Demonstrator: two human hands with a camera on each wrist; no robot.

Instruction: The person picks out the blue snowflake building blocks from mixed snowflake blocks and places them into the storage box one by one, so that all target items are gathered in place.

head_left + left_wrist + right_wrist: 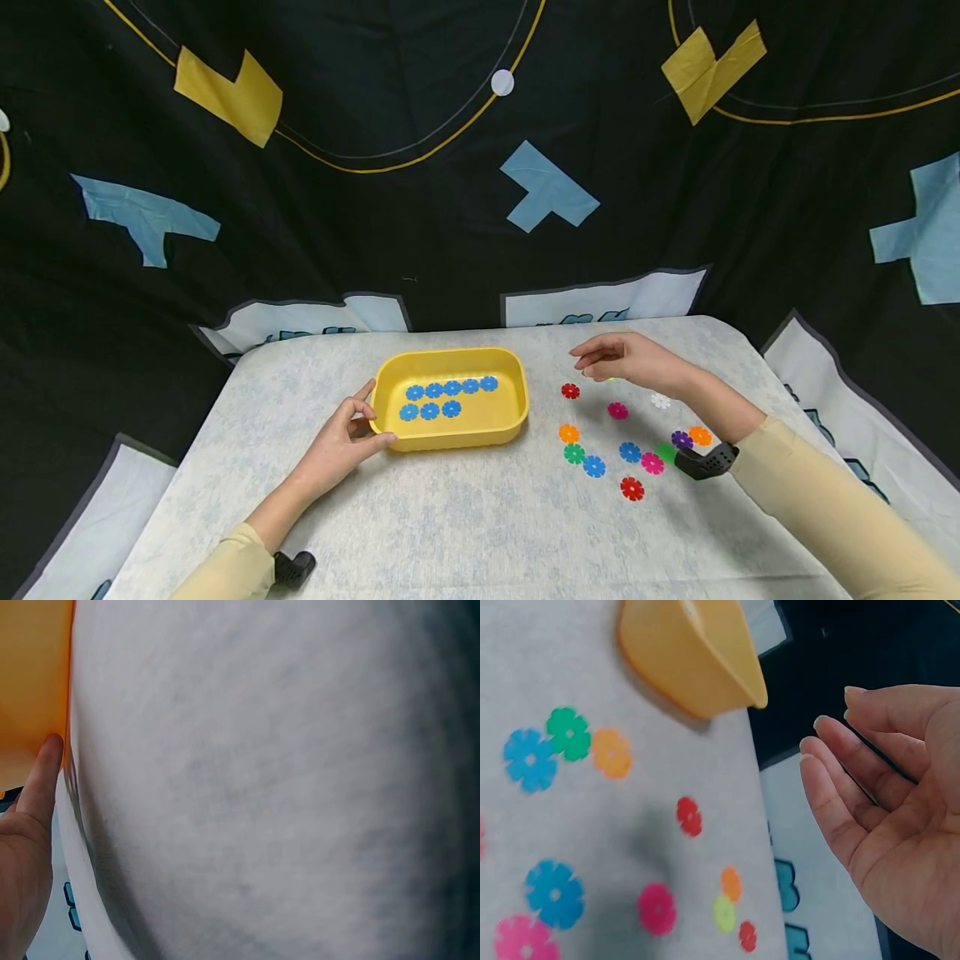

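A yellow plastic tray (pixel 460 442) holds several blue snowflake discs (pixel 452 388), laid flat in two rows. My left hand (pixel 339 437) grips the tray's left end, thumb at the front rim and fingers along the side; in the left wrist view a finger (pixel 41 780) lies against the tray's wall (pixel 34 682). To the right of the tray, my right hand (pixel 633 360) hovers above the table with loosely bent fingers and nothing in them, as the right wrist view also shows. Nearest below it are a red disc (pixel 571 391) and a pink disc (pixel 618 411).
More loose discs are scattered on the right side of the cloth-covered table (pixel 450 517), among them an orange disc (pixel 568 433), two blue discs (pixel 594 466), a green disc (pixel 574 453) and a purple disc (pixel 682 439). A black curtain (pixel 420 233) hangs behind the table.
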